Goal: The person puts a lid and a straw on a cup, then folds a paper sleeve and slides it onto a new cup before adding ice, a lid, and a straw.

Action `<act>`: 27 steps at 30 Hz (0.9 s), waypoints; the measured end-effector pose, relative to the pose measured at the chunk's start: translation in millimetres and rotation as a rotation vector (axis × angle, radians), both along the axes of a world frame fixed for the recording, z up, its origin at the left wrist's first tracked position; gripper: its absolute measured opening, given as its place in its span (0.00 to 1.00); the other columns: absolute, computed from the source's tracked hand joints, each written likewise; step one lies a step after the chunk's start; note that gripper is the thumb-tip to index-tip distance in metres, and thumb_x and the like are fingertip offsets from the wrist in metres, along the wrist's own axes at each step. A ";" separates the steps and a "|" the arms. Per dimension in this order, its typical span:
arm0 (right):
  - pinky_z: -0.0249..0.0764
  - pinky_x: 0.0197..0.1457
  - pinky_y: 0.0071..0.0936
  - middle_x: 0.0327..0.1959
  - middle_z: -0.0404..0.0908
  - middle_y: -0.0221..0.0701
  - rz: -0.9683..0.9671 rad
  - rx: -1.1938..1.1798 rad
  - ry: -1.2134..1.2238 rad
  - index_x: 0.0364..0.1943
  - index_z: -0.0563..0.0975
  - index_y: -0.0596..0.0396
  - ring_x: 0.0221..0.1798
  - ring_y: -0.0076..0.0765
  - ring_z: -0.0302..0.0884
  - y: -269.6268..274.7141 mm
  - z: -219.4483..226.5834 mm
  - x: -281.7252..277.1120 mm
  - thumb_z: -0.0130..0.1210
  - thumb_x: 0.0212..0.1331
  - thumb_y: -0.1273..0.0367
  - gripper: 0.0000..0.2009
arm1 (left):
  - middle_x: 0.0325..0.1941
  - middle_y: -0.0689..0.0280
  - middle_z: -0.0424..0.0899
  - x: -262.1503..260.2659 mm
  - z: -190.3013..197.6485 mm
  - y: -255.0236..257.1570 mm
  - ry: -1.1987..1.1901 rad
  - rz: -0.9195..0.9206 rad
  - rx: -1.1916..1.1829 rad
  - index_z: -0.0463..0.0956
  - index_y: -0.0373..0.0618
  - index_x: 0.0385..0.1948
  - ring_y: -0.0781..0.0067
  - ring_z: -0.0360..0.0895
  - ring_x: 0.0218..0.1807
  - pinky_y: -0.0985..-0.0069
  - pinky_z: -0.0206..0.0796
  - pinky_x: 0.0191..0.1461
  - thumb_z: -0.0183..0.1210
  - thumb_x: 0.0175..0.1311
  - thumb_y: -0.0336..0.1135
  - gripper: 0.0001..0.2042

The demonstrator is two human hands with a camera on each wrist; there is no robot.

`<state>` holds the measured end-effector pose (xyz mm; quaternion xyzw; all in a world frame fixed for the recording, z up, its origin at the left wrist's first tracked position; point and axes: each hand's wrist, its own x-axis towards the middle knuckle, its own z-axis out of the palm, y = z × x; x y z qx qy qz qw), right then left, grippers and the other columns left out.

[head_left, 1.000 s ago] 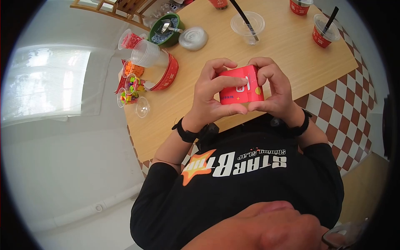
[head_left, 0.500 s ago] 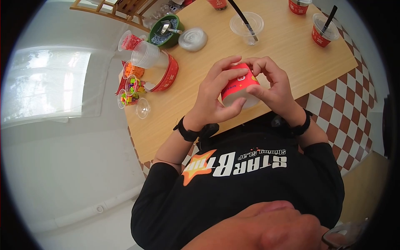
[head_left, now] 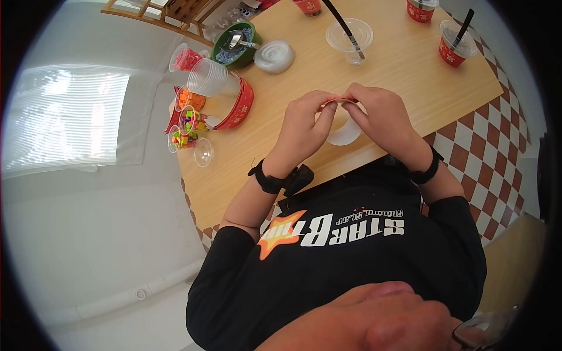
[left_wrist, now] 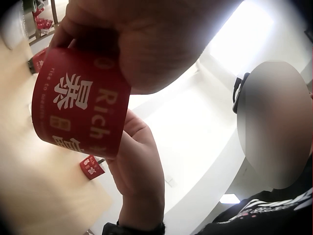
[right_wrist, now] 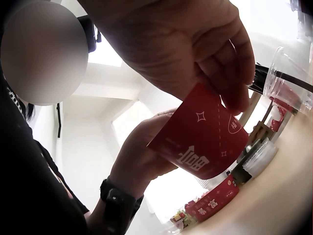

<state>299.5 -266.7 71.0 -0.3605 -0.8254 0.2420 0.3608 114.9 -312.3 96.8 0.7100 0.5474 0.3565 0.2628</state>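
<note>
Both hands pinch a red paper cup sleeve with white printed characters (left_wrist: 80, 105), over the near edge of the table. In the head view its red rim shows between the thumbs and fingers, and its pale inside (head_left: 344, 136) appears below. The left hand (head_left: 305, 126) grips the rim from the left, thumb tip on it. The right hand (head_left: 389, 120) pinches the same rim from the right, its fingertips close to the left hand's. A dashed line and small star prints mark the sleeve (right_wrist: 200, 137) in the right wrist view.
To the left stand a red tub (head_left: 241, 108), stacked clear cups (head_left: 208, 78) and small cups of coloured cubes (head_left: 190, 121). Behind are a green bowl (head_left: 249, 57) with a scoop and a white round lid (head_left: 274, 56). A clear lidded cup with a straw (head_left: 349, 36) stands ahead; red cups (head_left: 452, 51) are farther right.
The sleeve has gone from lying flattened, print up, to bulging out, and is now turned with its rim up. Both hands have shifted from its sides to pinch that rim.
</note>
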 end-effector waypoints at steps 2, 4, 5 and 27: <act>0.73 0.33 0.43 0.26 0.80 0.39 0.003 0.006 -0.012 0.34 0.75 0.54 0.32 0.50 0.80 -0.1 0.3 -0.3 0.56 0.61 0.68 0.05 | 0.33 0.59 0.84 -0.3 0.8 0.3 -0.014 0.003 -0.019 0.80 0.33 0.44 0.75 0.78 0.35 0.76 0.70 0.42 0.55 0.68 0.28 0.10; 0.73 0.33 0.44 0.25 0.80 0.39 0.007 0.010 -0.024 0.34 0.75 0.54 0.31 0.50 0.80 -0.6 1.0 -1.1 0.56 0.61 0.68 0.06 | 0.31 0.61 0.83 -0.8 2.7 0.3 -0.028 0.008 -0.040 0.80 0.33 0.43 0.76 0.77 0.34 0.77 0.69 0.40 0.55 0.68 0.29 0.10; 0.73 0.33 0.44 0.25 0.80 0.39 -0.003 0.009 -0.042 0.34 0.75 0.54 0.31 0.50 0.80 -1.7 2.1 -1.5 0.56 0.61 0.67 0.06 | 0.30 0.62 0.82 -1.2 4.6 0.1 -0.023 0.011 -0.056 0.80 0.33 0.44 0.77 0.75 0.32 0.77 0.67 0.38 0.55 0.68 0.30 0.10; 0.74 0.53 0.39 0.45 0.80 0.42 -0.126 0.373 0.071 0.46 0.76 0.57 0.51 0.49 0.77 62.8 3.2 10.2 0.62 0.59 0.58 0.19 | 0.39 0.67 0.84 -22.2 -50.8 37.8 -0.355 0.076 -0.260 0.79 0.31 0.49 0.81 0.76 0.43 0.80 0.67 0.50 0.52 0.70 0.33 0.15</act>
